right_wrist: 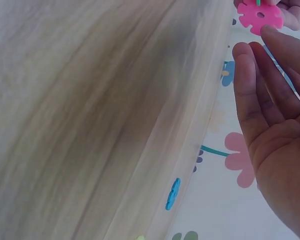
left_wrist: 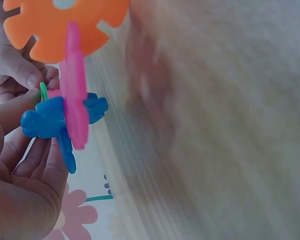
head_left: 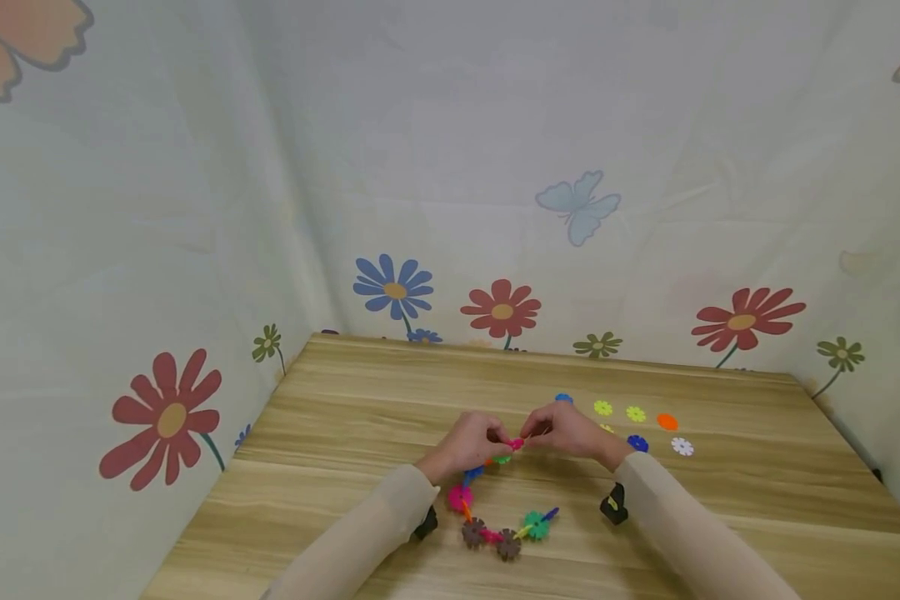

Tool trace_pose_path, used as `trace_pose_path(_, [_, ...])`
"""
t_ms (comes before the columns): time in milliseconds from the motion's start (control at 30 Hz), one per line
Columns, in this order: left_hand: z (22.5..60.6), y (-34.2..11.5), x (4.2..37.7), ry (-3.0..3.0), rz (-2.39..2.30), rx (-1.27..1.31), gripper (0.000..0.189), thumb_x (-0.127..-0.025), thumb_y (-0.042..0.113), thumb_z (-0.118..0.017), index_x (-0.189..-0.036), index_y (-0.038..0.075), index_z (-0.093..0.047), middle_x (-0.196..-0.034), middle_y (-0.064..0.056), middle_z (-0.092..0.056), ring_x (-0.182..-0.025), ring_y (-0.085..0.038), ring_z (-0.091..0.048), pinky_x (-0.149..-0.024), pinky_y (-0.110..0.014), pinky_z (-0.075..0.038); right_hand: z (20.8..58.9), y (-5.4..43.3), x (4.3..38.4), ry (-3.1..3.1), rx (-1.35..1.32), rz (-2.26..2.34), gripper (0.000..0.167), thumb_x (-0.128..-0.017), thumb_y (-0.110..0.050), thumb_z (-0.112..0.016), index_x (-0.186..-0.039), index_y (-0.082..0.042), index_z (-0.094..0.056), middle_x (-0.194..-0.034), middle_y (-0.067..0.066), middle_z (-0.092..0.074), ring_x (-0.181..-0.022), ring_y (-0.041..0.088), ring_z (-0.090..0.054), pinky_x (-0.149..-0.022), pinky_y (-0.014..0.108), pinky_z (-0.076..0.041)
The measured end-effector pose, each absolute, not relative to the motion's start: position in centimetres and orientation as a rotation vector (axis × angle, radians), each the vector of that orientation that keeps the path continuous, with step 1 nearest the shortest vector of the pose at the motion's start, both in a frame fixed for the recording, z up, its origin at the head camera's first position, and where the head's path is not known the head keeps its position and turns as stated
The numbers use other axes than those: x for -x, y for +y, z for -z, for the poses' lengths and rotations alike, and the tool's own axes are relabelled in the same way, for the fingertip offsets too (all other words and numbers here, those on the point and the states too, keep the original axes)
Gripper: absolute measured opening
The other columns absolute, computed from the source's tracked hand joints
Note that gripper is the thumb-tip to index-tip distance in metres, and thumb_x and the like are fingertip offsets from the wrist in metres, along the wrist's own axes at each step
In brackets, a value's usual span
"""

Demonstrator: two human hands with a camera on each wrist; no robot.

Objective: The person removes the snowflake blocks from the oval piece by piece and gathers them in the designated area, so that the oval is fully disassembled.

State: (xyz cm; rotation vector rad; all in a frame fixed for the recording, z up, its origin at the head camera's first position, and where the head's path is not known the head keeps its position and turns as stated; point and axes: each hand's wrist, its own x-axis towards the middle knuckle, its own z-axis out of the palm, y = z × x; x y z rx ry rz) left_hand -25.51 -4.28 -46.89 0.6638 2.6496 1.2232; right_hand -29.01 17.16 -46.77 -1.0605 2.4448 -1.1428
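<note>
pale sleeves (head_left: 708, 533) come nearest, at the bottom of the head view, leading to two hands near its middle. between the fingertips, just below centre, is a pink disc (head_left: 517, 444) at the upper end of a chain of slotted discs (head_left: 474, 533), which curves down on the left and round to a blue-purple end piece (head_left: 551, 515) at lower centre. the left hand (head_left: 471, 446) pinches that upper end between thumb and fingers, beside a green disc (head_left: 501, 459). the right hand (head_left: 566, 432) has its thumb tip at the pink rim and other fingers spread; i cannot tell whether the forefinger closes on it from behind.

the likeliest trouble is at that small joint: a push out of line with the slot could twist the pink disc or pop it off the green one. a hard tug could also part a weaker link further down, since the rest of the chain trails without support from either hand. right of centre, a dark blue disc (head_left: 637, 443) lies close by the right wrist and could be swept aside if the forearm drops.
</note>
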Motion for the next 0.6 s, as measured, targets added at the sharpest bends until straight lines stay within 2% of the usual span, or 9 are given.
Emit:
trace_pose_path(233, [47.1,-4.3,25.6,2.636,-1.266,-0.704,0.006,-0.084,0.013,-0.073,-0.080,0.008,-0.073,-0.071,0.009,-0.065,-0.061,-0.003,-0.057,-0.057,-0.021,-0.047,45.7,16.5,28.0,2.389,1.105,1.210,0.008,-0.084,0.005,-0.067,-0.091,0.001,-0.070,-0.089,0.014,-0.069,-0.083,0.037,-0.065,-0.074,0.047,-0.052])
trace_pose_path(333, [47.1,-4.3,25.6,2.626,-1.288,-0.712,0.005,-0.084,0.012,-0.073,-0.080,0.008,-0.073,-0.072,0.008,-0.066,-0.062,-0.003,-0.058,-0.058,-0.021,-0.048,45.2,16.2,27.5,2.389,1.119,1.215,0.006,-0.084,0.004,-0.067,-0.089,0.003,-0.070,-0.087,0.015,-0.069,-0.082,0.038,-0.065,-0.073,0.042,-0.053])
trace_pose_path(433, [47.1,-4.3,25.6,2.605,-1.317,-0.708,0.004,-0.083,0.011,-0.073,-0.081,0.008,-0.072,-0.074,0.007,-0.066,-0.063,-0.004,-0.058,-0.058,-0.021,-0.048,45.7,16.1,27.7,2.426,1.107,1.198,0.004,-0.084,0.000,-0.069,-0.087,-0.001,-0.071,-0.085,0.010,-0.070,-0.081,0.033,-0.066,-0.071,0.034,-0.053])
trace_pose_path(600, [47.1,-4.4,25.5,2.572,-1.336,-0.686,0.006,-0.083,0.011,-0.073,-0.086,0.008,-0.070,-0.082,0.004,-0.067,-0.072,-0.006,-0.061,-0.061,-0.022,-0.049,47.1,16.5,28.6,2.469,1.094,1.202,0.005,-0.083,-0.005,-0.071,-0.085,-0.010,-0.072,-0.083,0.003,-0.070,-0.079,0.026,-0.065,-0.069,0.031,-0.052])
